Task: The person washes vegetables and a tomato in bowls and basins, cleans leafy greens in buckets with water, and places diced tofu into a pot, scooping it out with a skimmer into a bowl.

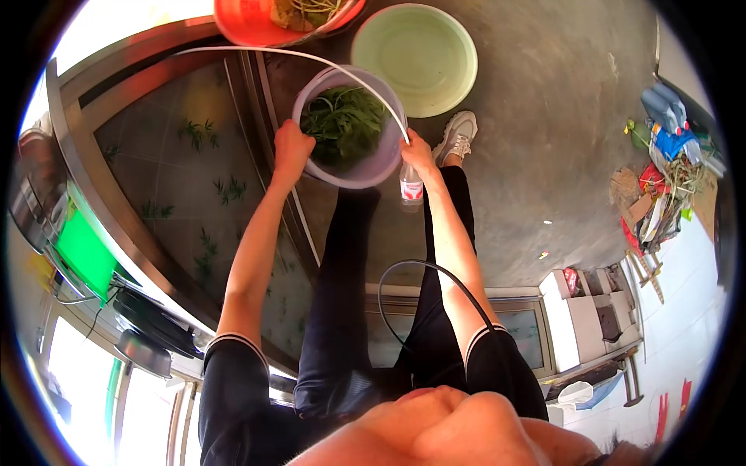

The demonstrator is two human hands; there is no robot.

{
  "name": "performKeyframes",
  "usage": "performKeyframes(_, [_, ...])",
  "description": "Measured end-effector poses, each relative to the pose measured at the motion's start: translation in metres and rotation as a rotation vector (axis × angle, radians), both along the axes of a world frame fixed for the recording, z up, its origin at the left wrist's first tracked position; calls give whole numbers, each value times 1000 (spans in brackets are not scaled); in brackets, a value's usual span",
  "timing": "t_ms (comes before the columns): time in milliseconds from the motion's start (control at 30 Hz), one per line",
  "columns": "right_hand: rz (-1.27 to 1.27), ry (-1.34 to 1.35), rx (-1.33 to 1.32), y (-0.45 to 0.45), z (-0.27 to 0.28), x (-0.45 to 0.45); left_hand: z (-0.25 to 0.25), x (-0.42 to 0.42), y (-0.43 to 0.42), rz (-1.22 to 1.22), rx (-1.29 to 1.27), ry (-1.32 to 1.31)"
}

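A pale lilac bucket [391,159] with leafy greens [342,124] inside is held between my two hands. My left hand [294,154] is closed on the bucket's left rim. At the right rim, my right hand [418,153] has its fingers wrapped together by the end of a white hose [334,60], which arches over the bucket. Just below that hand hangs a clear plastic bottle [411,185] with a red and white label; how the fingers share bottle, hose and rim is hard to make out.
A light green basin [416,58] and a red basin [268,33] with plant scraps stand beyond the bucket. A glass-panelled cabinet [167,155] is at left. Clutter [660,186] and a shelf unit [594,311] are at right. A black cable [435,266] loops near my right arm.
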State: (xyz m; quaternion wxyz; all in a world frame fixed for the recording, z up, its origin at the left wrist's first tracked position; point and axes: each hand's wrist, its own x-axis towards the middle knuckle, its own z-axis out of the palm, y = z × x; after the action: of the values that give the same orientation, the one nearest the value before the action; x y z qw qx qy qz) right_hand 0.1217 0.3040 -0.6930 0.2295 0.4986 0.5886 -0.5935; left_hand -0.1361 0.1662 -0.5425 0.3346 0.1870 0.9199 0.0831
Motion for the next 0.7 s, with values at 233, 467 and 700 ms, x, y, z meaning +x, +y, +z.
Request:
performKeyframes(233, [-14,-30,-70,25,4,-8,-8,-9,75,-70,-161,-121])
performKeyframes(467, [-56,93,-25,29,-22,-9,-24,-27,121,-159,-278,-72])
performKeyframes(700, [-94,62,-111,42,-33,-12,-38,-34,192,-187,-490,-100])
